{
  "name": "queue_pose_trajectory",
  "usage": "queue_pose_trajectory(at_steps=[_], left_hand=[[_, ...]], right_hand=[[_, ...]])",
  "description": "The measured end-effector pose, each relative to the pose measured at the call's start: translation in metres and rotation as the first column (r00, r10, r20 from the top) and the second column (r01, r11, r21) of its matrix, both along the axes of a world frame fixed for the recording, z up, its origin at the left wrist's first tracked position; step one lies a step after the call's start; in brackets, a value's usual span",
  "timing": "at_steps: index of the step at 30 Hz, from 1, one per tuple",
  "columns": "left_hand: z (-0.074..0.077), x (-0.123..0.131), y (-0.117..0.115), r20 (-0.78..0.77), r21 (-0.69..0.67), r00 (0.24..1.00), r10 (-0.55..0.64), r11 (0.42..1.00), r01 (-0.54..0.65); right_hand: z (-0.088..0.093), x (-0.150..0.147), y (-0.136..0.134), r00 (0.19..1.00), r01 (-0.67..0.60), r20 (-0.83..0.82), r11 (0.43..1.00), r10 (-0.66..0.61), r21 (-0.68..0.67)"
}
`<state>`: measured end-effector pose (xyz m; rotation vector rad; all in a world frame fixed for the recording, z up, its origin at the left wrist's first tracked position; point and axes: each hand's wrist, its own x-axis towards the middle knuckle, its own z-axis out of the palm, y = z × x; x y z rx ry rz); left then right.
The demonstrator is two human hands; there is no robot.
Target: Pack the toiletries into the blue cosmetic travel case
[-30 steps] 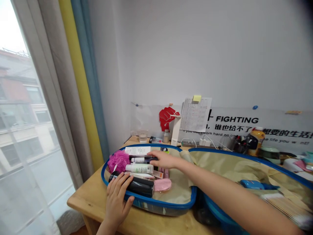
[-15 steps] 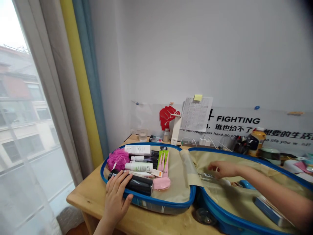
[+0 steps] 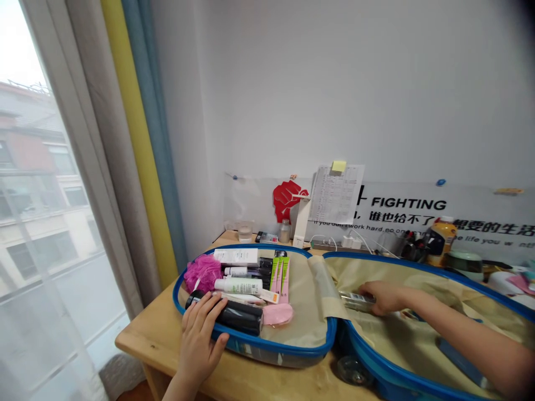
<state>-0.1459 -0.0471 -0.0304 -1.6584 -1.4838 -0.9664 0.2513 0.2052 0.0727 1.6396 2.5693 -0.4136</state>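
An open blue-rimmed suitcase (image 3: 288, 350) lies on the table, its two halves spread apart. My left hand (image 3: 200, 334) lies with fingers stretched out over the near left rim, the fingertips on a black cylinder (image 3: 240, 316). Inside the right half, my right hand (image 3: 387, 298) has its fingers closed on the right end of a small clear bottle (image 3: 356, 301) that lies near the hinge. In the left half are a pink bath puff (image 3: 203, 273), a white box (image 3: 236, 257), a white-green bottle (image 3: 239, 286), green-pink sachets (image 3: 284, 275) and a pink pad (image 3: 279, 314).
A blue box (image 3: 462, 356) sits in the right half, partly behind my right forearm. Behind the suitcase stand a glass (image 3: 245, 231), a jar (image 3: 285, 230), a power strip (image 3: 324, 245) and an orange-labelled bottle (image 3: 442, 240). Curtains (image 3: 137, 139) hang at the left.
My right hand has come down from above the clear bottle and closed on its end. My left hand stays on the black cylinder.
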Motion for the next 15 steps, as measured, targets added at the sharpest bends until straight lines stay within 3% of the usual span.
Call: queue_pose_trajectory(at_steps=[3, 6, 10, 12, 15], left_hand=[[-0.001, 0.0, 0.0, -0.007, -0.008, 1.0, 0.007, 1.0, -0.008], [-0.002, -0.001, 0.0, -0.003, -0.015, 1.0, 0.012, 1.0, -0.012], [-0.001, -0.001, 0.0, -0.002, 0.003, 1.0, 0.006, 1.0, -0.006], [-0.001, -0.001, 0.0, -0.005, 0.005, 1.0, 0.005, 1.0, -0.004], [0.0, 0.001, 0.0, -0.002, 0.009, 1.0, 0.002, 1.0, -0.002]], right_hand=[[0.024, 0.009, -0.005, 0.999, -0.014, -0.031, 0.999, 0.013, -0.032], [0.06, 0.018, -0.016, 0.986, -0.047, -0.163, 0.998, 0.04, -0.04], [0.097, -0.004, -0.04, 0.932, -0.128, -0.345, 0.992, 0.113, -0.022], [0.1, -0.034, -0.054, 0.905, -0.178, -0.397, 0.984, 0.155, -0.02], [0.086, -0.094, -0.076, 0.857, -0.279, -0.452, 0.96, 0.246, -0.007]])
